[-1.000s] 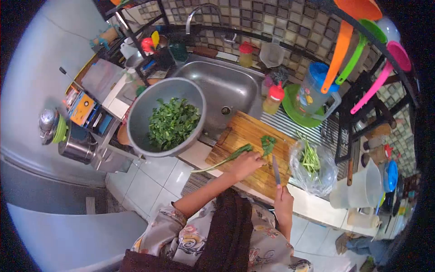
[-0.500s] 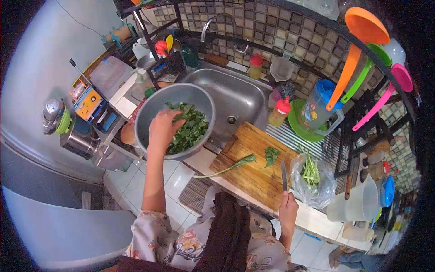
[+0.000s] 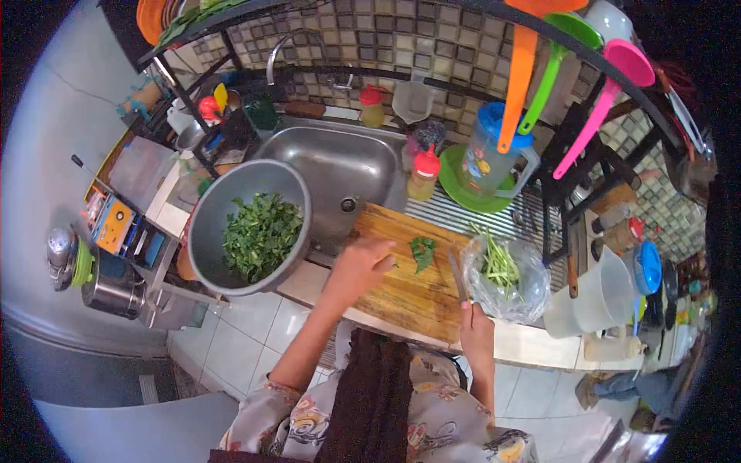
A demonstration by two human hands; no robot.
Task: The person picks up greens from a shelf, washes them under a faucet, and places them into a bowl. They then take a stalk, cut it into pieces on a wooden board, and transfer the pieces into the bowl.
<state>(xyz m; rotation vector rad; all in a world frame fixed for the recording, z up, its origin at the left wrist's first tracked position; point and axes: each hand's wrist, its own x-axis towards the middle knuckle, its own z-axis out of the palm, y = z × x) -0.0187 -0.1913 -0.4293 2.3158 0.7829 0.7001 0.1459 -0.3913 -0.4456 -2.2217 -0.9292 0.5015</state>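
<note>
Over the left part of the wooden cutting board [image 3: 417, 302] is my left hand [image 3: 361, 266], its fingers curled over the green stalk, which is mostly hidden beneath it; whether it grips the stalk is unclear. My right hand [image 3: 476, 324] holds a knife [image 3: 458, 274] by its handle, the blade pointing away over the board's right edge. A small green leaf [image 3: 422, 253] lies on the board between the hands. Cut greens [image 3: 262, 235] fill part of the grey bowl [image 3: 199, 245] at the left. Pale stalks [image 3: 500, 266] lie in a clear plastic bag [image 3: 532, 292] right of the knife.
Behind the board is a steel sink [image 3: 332, 158]. A jug [image 3: 486, 158] stands on a green plate [image 3: 455, 189] near a red-capped bottle [image 3: 424, 174]. Ladles [image 3: 590, 131] hang from the rack at upper right. A plastic container [image 3: 590, 297] stands at the right.
My left hand has moved from the bowl to the board's left part, over the stalk. The view has shifted right. My right hand still holds the knife.
</note>
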